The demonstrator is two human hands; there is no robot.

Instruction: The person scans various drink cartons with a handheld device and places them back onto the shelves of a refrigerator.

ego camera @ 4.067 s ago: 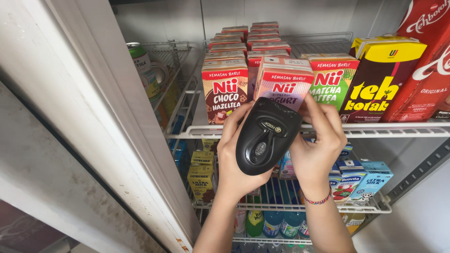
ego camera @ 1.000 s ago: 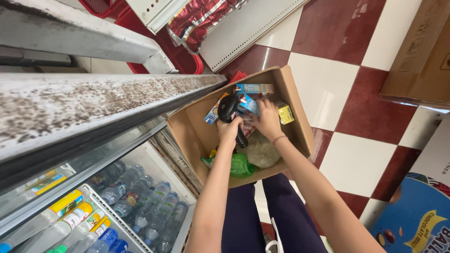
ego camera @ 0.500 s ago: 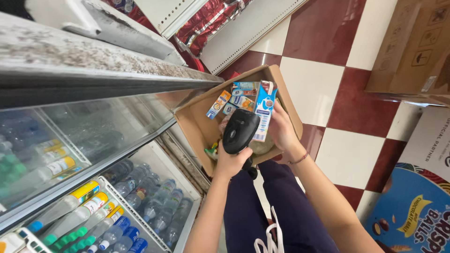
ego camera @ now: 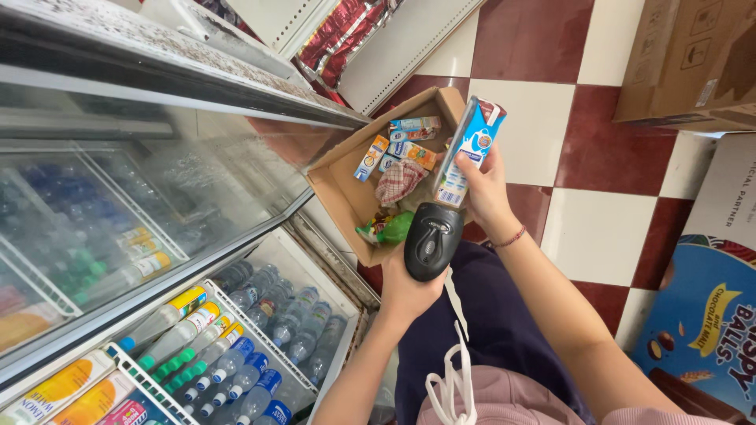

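A person's left hand grips a black barcode scanner aimed at the tilted blue-and-white drink carton clasped in the right hand, above an open cardboard box.

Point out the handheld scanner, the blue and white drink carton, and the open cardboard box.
handheld scanner (ego camera: 429, 240), head view, on its black top face.
blue and white drink carton (ego camera: 470, 149), head view, mid front panel.
open cardboard box (ego camera: 340, 186), head view, on its bare inner wall.
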